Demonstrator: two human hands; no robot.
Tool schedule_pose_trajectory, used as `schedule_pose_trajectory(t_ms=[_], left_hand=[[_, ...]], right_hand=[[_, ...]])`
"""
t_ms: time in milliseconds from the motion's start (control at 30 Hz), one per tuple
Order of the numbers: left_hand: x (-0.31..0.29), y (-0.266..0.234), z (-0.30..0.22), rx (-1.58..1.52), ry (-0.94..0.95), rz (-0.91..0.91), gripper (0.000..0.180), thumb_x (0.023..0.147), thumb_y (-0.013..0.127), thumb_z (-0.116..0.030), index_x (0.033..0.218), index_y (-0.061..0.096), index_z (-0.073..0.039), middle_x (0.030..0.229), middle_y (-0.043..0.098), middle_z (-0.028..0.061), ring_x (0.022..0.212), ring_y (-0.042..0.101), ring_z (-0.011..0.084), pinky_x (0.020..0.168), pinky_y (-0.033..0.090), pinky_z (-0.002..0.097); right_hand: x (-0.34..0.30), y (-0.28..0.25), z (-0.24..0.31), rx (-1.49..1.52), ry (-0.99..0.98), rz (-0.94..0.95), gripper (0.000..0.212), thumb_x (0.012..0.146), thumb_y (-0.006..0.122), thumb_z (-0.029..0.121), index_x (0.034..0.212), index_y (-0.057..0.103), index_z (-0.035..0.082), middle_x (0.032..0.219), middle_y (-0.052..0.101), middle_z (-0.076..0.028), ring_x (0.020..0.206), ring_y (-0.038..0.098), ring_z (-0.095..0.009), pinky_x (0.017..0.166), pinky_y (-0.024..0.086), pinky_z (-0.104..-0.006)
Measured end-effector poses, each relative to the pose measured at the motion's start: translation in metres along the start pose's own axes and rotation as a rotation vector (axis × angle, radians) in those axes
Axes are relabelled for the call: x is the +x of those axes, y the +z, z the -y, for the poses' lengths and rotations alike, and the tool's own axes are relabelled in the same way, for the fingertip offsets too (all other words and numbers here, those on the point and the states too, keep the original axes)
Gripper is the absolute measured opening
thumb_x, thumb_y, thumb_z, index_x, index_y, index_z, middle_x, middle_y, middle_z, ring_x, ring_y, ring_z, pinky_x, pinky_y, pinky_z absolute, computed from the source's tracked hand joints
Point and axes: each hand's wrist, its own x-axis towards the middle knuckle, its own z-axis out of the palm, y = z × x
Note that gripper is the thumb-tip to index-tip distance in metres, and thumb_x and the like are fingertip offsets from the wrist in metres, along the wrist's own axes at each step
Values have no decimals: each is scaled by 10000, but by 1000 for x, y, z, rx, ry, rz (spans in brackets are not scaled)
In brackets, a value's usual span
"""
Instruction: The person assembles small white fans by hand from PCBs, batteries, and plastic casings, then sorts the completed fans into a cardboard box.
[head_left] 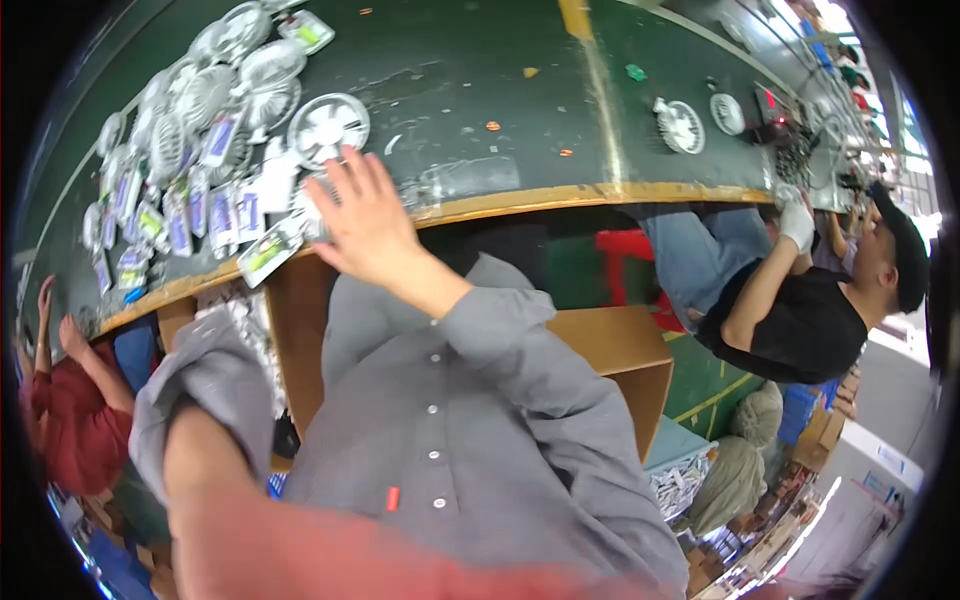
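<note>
My right hand (365, 215) lies palm down at the bench edge, fingers stretched out and spread. Its fingertips reach the lower rim of a white handheld fan (329, 130) with a round grille. A pale fan part beside the thumb is partly covered by the hand. A white piece with a green label (268, 252) juts over the edge just left of it. My left forearm (205, 450), its grey sleeve rolled up, bends toward the lower edge, where a reddish blur very close to the camera hides the hand and fingers.
Many small fans (205, 95) with labels are heaped at the left of the green bench (450, 85). Two more fans (681, 127) stand at the right. Cardboard boxes (610, 335) sit below the bench. A gloved co-worker (800, 300) sits right; another in red (85, 420) is left.
</note>
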Motion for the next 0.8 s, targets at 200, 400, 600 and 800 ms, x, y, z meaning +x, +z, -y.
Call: schedule_pose_trajectory(t_ms=[200, 400, 600, 800], left_hand=[[31, 13, -34, -171, -529, 117, 314, 891, 546, -291, 1013, 633, -15, 1038, 628, 96, 1004, 567, 274, 844, 483, 434], [39, 29, -72, -325, -1048, 114, 248, 843, 553, -232, 895, 632, -3, 930, 609, 90, 855, 590, 244, 745, 502, 406], [-52, 65, -88, -422, -1200, 113, 175, 729, 647, -140, 835, 580, -17, 865, 600, 117, 735, 618, 256, 596, 520, 398], [-155, 79, -133, -173, -1752, 88, 504, 772, 718, -97, 1230, 532, 5, 1162, 607, 194, 1087, 575, 375, 932, 471, 411]], right_hand=[[-10, 2, -1, 43, -88, -30, 663, 787, 729, 340, 1324, 496, 30, 1434, 408, -201, 1376, 326, -396, 1112, 339, -468], [-12, 5, -7, 87, -119, -127, 528, 780, 746, 217, 1243, 568, 38, 1376, 496, -141, 1325, 410, -367, 993, 472, -419], [-22, -4, -40, 270, -97, -303, 460, 784, 727, 219, 1175, 596, 16, 1300, 570, -124, 1235, 509, -331, 1006, 450, -435], [-17, -47, -48, 409, -7, -432, 469, 722, 810, 102, 1135, 616, -2, 1201, 640, -140, 1139, 584, -354, 936, 498, -419]])
